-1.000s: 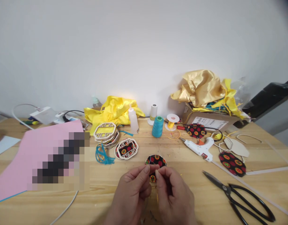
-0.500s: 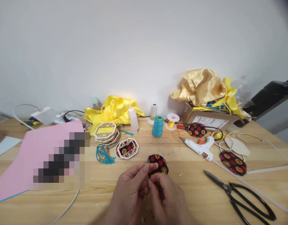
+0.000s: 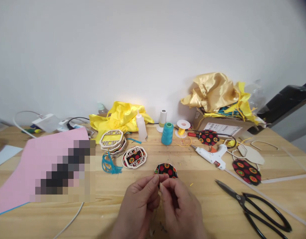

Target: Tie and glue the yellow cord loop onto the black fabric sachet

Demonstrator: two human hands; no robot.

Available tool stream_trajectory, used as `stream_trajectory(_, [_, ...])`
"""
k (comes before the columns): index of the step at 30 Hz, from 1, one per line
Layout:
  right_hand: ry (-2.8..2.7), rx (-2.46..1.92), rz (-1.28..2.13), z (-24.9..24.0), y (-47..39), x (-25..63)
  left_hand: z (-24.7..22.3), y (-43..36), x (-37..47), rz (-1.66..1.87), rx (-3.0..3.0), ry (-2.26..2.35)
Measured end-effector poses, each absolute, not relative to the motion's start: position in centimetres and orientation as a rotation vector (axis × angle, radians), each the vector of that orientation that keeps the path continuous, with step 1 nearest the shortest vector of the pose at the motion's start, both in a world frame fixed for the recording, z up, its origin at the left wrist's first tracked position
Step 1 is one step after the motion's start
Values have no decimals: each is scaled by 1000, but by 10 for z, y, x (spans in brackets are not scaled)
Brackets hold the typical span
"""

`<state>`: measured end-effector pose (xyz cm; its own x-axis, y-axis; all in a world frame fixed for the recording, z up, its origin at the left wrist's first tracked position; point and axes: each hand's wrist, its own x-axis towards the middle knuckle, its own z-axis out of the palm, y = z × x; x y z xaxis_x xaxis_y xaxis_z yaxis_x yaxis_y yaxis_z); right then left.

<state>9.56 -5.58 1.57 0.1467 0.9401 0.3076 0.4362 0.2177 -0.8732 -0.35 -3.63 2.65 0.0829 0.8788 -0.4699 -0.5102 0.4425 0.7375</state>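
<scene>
My left hand (image 3: 140,203) and my right hand (image 3: 180,205) meet at the front middle of the table, thumbs and forefingers pinched close together. Whatever lies between the fingertips is too small or hidden to name. Just beyond them is a rounded black fabric piece (image 3: 166,170) with red, orange and green circles. My fingers cover its near edge, so I cannot tell whether they grip it. Behind it stands a teal thread cone (image 3: 167,134). To the left lies a fretwork wooden ornament (image 3: 135,157) backed with the same fabric, beside a stack of wooden frames (image 3: 112,139) and teal tassels (image 3: 111,164).
Large black scissors (image 3: 240,199) lie at right, below a white glue gun (image 3: 212,155) and another patterned piece (image 3: 247,171). A cardboard box (image 3: 222,127) heaped with gold satin (image 3: 215,93) stands behind. Yellow cloth (image 3: 120,116), a squeeze bottle (image 3: 142,127) and pink sheet (image 3: 53,146) are left.
My right hand's fingertips have shifted slightly up and away from the left hand's, leaving a small gap. More of the patterned piece's near part is covered. Other objects stay put.
</scene>
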Motion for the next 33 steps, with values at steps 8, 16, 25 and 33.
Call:
stream_trajectory(8, [-1764, -1329, 516, 0, -54, 102, 24, -35, -5, 1040, 375, 989])
stream_trajectory(16, [-1837, -1350, 532, -2, -54, 105, 25, -35, -5, 1031, 385, 1016])
stream_trajectory(25, [-1865, -1351, 578, -5, -55, 106, 26, -35, -5, 1036, 384, 1040])
stream_trajectory(33, [-1860, -1379, 611, -6, -56, 106, 28, -36, -3, 1048, 368, 1023])
